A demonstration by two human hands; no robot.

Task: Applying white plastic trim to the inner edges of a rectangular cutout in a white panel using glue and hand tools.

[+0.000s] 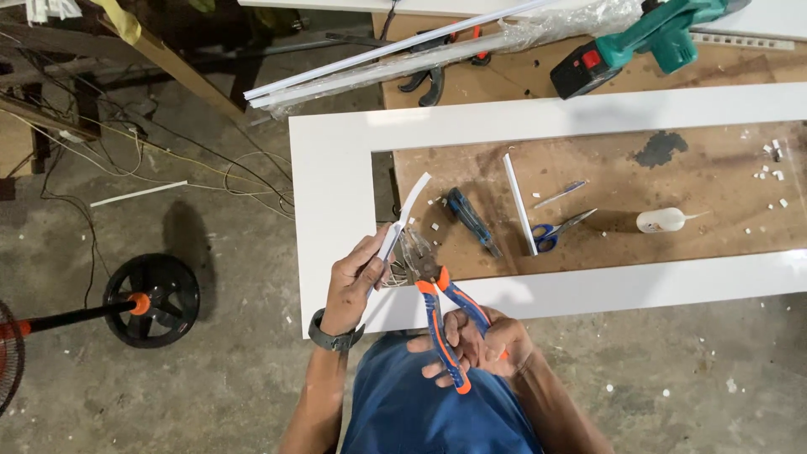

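White strip [409, 204]: my left hand [357, 282] pinches it over the worktop's [336, 168] near-left corner, steadying it.
Pliers [430, 290]: right hand [483, 340] fingers wrapped round the handles, nose at the strip.

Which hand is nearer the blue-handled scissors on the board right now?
Right. The right hand grips the pliers handles below the white frame, somewhat left of the scissors. The left hand holds the white strip farther left.
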